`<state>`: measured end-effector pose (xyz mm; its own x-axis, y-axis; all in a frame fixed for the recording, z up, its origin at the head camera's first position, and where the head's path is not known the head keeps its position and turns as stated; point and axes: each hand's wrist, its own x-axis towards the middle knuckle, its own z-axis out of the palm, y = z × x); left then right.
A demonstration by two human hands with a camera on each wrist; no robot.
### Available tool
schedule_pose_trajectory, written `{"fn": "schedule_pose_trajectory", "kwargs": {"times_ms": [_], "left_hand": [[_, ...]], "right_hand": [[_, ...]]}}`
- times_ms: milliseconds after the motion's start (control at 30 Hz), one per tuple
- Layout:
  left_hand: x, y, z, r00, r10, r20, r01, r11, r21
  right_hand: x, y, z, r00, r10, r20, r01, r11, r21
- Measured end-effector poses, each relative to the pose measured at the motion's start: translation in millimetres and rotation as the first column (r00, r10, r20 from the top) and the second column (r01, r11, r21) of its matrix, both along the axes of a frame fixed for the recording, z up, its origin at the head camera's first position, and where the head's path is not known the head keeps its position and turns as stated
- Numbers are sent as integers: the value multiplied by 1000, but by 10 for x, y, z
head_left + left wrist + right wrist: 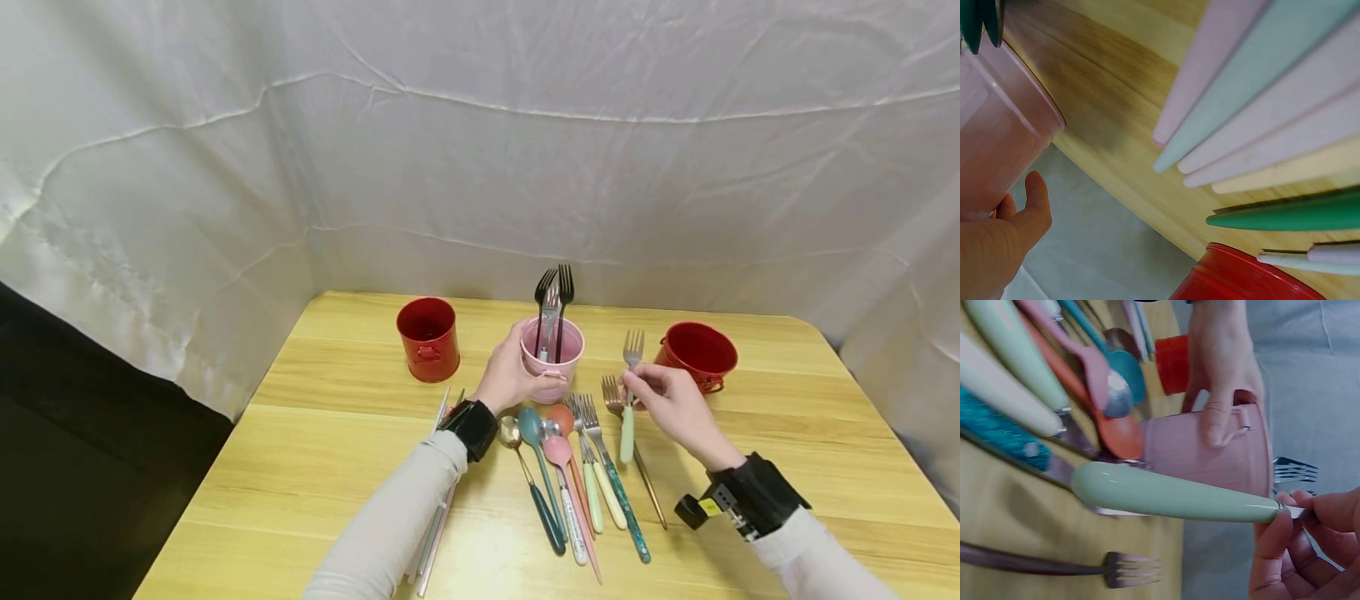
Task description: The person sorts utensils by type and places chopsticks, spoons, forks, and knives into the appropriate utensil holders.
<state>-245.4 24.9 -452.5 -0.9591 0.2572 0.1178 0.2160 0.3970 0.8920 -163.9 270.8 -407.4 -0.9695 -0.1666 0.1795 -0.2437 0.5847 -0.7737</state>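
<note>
My left hand (504, 377) grips a pink bucket (573, 358), its thumb across the front near the small handle. Two black forks (566, 287) and a silver-headed fork (551, 300) stand in that bucket, tines up. To the right of it, my right hand (678, 410) pinches a fork with a pale green handle (1179, 495) by its metal neck. The held fork has its tines up and its handle pointing down, above a copper-coloured fork (646, 479) on the table. In the right wrist view, fingertips and thumb meet at the neck.
Spoons, among them a pink spoon (558, 452) and a teal spoon (530, 427), lie beside more forks (592, 417) in front of the bucket. Chopsticks (431, 537) lie partly under the left forearm. Red buckets stand at left (431, 354) and right (697, 354).
</note>
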Motion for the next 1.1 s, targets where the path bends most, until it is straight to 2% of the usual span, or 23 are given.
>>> {"fn": "schedule_pose_trajectory", "kwargs": {"times_ms": [167, 333, 567, 767, 933, 1100], "left_hand": [[3, -2, 6, 1000, 3, 3, -3, 1000, -1], [-3, -2, 2, 1000, 1, -15, -1, 1000, -18], [-14, 0, -14, 1000, 6, -21, -7, 1000, -27], [-16, 3, -17, 1000, 8, -16, -8, 999, -36], [-9, 5, -10, 1000, 9, -10, -9, 999, -36], [-8, -2, 6, 1000, 6, -2, -6, 999, -34]], "right_hand": [[-94, -73, 135, 999, -32, -40, 30, 999, -44], [-192, -174, 249, 993, -57, -102, 43, 990, -131], [-309, -331, 426, 973, -121, -195, 70, 967, -246], [-400, -441, 568, 957, -159, -241, 68, 935, -348], [-506, -522, 606, 953, -177, -246, 64, 911, -408], [-618, -614, 529, 962, -166, -218, 62, 906, -418]]}}
